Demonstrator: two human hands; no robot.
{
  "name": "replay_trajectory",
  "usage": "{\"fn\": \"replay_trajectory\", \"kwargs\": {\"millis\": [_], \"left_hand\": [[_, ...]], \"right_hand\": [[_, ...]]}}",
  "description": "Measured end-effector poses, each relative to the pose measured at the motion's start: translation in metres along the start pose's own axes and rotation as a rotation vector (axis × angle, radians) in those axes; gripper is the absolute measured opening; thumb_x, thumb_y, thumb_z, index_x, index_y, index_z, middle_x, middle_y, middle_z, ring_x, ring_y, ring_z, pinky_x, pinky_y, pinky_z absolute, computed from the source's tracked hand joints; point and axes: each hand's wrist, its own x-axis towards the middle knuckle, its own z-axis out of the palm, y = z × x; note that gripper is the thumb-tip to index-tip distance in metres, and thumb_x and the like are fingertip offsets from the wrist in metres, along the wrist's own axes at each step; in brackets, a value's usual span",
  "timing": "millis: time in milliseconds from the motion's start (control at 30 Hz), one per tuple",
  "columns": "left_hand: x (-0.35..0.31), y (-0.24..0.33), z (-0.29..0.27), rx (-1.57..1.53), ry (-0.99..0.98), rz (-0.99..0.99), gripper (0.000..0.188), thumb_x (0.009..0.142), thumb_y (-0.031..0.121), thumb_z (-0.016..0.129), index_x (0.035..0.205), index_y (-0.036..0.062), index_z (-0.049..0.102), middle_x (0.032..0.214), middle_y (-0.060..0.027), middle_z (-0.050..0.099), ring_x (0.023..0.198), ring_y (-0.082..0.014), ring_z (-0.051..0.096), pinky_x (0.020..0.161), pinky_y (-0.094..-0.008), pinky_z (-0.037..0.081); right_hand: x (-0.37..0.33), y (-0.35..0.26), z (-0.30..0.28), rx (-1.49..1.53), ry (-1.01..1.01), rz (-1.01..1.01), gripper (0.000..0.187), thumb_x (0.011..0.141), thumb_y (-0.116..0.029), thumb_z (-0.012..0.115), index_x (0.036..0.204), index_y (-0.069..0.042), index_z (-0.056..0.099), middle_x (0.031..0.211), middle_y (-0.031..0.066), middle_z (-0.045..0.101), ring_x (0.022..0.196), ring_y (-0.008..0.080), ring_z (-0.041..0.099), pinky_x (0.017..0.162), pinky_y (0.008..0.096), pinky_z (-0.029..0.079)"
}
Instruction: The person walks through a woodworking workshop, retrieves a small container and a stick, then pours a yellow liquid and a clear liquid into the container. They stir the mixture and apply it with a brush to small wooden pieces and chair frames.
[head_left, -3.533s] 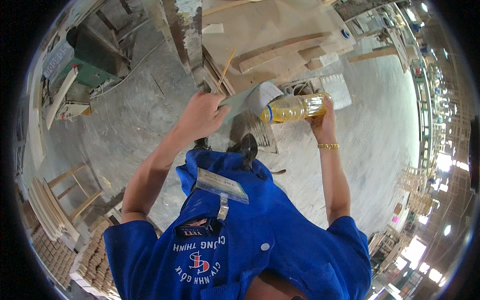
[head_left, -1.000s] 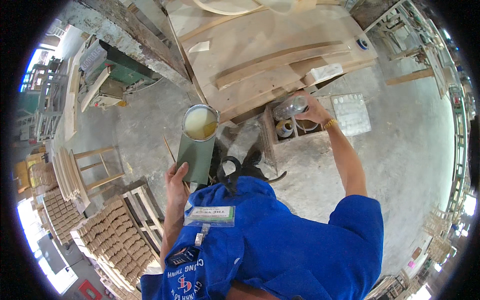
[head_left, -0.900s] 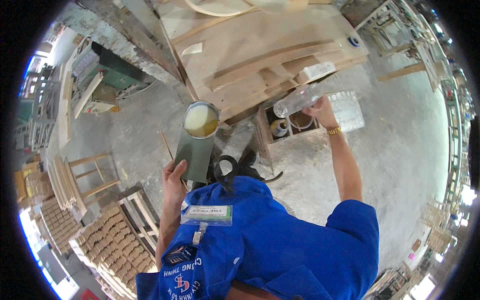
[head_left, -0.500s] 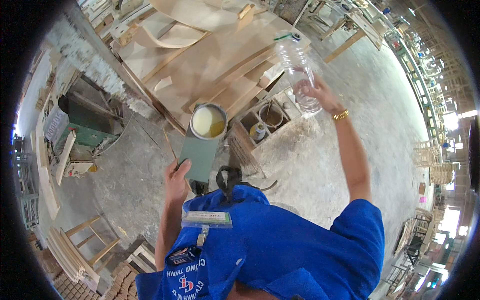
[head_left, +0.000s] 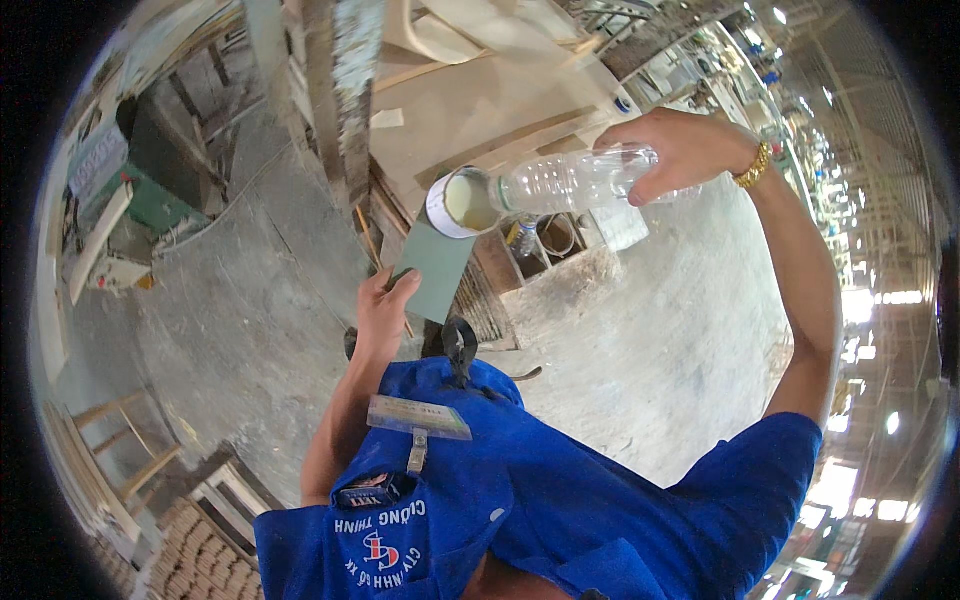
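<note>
My left hand (head_left: 382, 308) is closed on the near end of a flat grey-green panel (head_left: 435, 270). At the panel's far end is a round white can (head_left: 440, 208) with pale yellowish liquid in it; whether it is fixed there I cannot tell. A clear ribbed plastic bottle (head_left: 560, 184) lies almost level in the air, its neck at the can's right rim. My right hand (head_left: 685, 150), a gold bracelet on its wrist, grips the bottle near its base. No stream of liquid can be made out at the neck.
Below the bottle stands a dusty wooden box (head_left: 560, 280) with compartments, a small bottle (head_left: 521, 238) and a round container (head_left: 557, 234) inside. Beyond is a wooden worktop (head_left: 450, 120) with thin wood pieces. A green machine (head_left: 160, 208) stands at the left, a wooden frame (head_left: 140, 450) lower left.
The bottle has swung from nearly upright to almost level, its neck brought to the can. My right arm has risen outward; my left hand has shifted slightly right with panel and can.
</note>
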Motion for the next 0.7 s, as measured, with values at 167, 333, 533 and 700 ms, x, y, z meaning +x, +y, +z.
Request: {"fn": "replay_trajectory", "kwargs": {"millis": [167, 333, 533, 700], "left_hand": [[-0.008, 0.010, -0.001, -0.015, 0.014, 0.033, 0.022, 0.087, 0.015, 0.058, 0.096, -0.0049, 0.063, 0.079, -0.0016, 0.062, 0.068, -0.0071, 0.052, 0.060, -0.0234, 0.041], [-0.006, 0.001, -0.012, -0.012, 0.027, 0.082, 0.024, 0.086, 0.017, 0.058, 0.093, -0.0053, 0.063, 0.074, -0.0012, 0.060, 0.064, -0.0067, 0.050, 0.056, -0.0242, 0.039], [-0.004, 0.000, -0.016, 0.048, 0.036, 0.032, 0.026, 0.086, 0.021, 0.058, 0.088, -0.0046, 0.062, 0.068, -0.0007, 0.056, 0.061, -0.0059, 0.047, 0.053, -0.0247, 0.036], [-0.003, 0.001, -0.016, 0.023, 0.025, 0.060, 0.025, 0.086, 0.019, 0.058, 0.090, -0.0046, 0.061, 0.070, -0.0007, 0.057, 0.063, -0.0062, 0.049, 0.054, -0.0250, 0.037]], "right_hand": [[0.019, -0.033, -0.022, -0.122, -0.096, 0.049, 0.067, 0.065, -0.030, 0.072, 0.120, 0.002, 0.053, 0.099, 0.0214, 0.063, 0.091, 0.0309, 0.062, 0.079, 0.0366, 0.048], [0.030, -0.047, -0.033, -0.118, -0.081, -0.009, 0.066, 0.065, -0.028, 0.073, 0.117, 0.006, 0.054, 0.096, 0.0230, 0.063, 0.086, 0.0309, 0.063, 0.078, 0.0348, 0.049], [0.031, -0.048, -0.036, -0.061, -0.073, -0.033, 0.062, 0.065, -0.023, 0.073, 0.116, 0.007, 0.055, 0.096, 0.0217, 0.064, 0.082, 0.0269, 0.063, 0.075, 0.0327, 0.049], [0.029, -0.048, -0.037, -0.002, -0.087, -0.042, 0.061, 0.065, -0.021, 0.073, 0.117, 0.006, 0.055, 0.097, 0.0197, 0.065, 0.081, 0.0256, 0.063, 0.075, 0.0312, 0.050]]}}
